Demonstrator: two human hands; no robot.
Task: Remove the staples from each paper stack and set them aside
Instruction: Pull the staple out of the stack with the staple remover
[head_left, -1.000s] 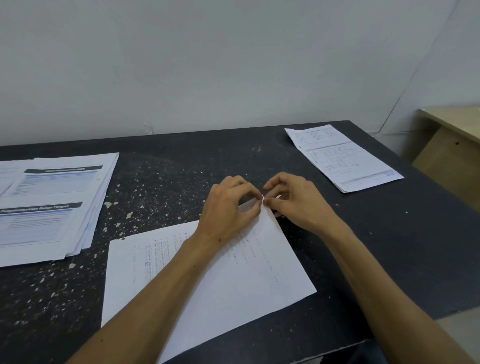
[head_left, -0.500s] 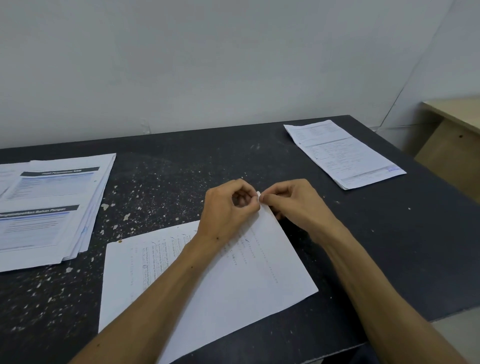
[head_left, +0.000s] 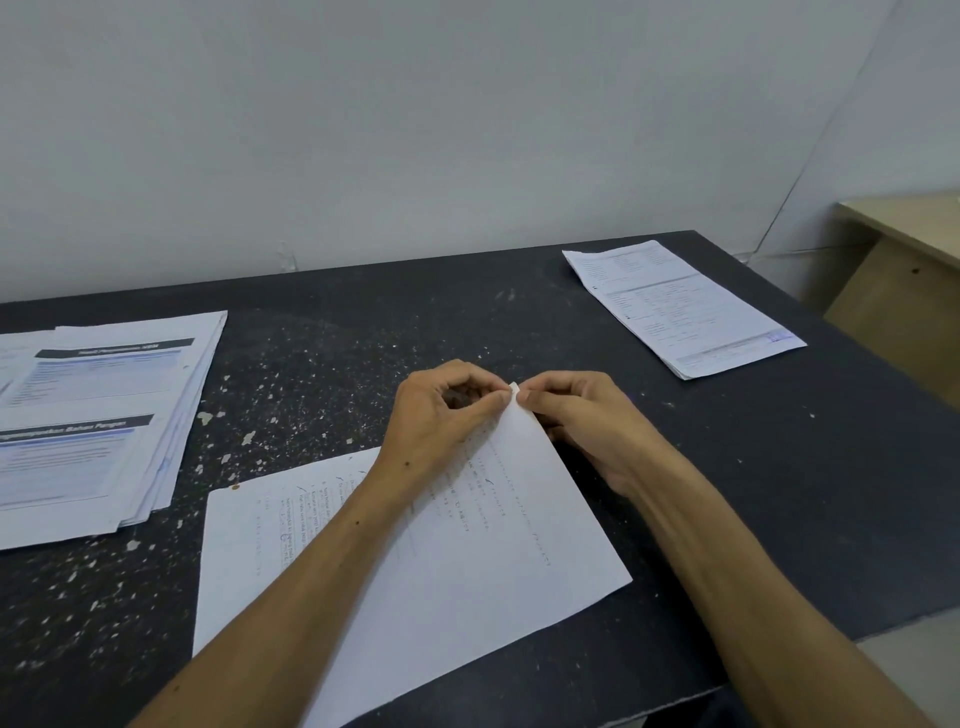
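Head view: left hand (head_left: 441, 410) and right hand (head_left: 576, 415) both pinch the far corner of the handwritten paper stack (head_left: 467, 545) — corner lifted between the fingertips, sheet's long axis running back toward the person — staple itself too small to see, hands equally near.

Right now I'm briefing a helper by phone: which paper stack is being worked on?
On the black table, it is the paper stack nearest the front edge, between two others. Only it has its far corner lifted, pinched by the left hand and right hand.
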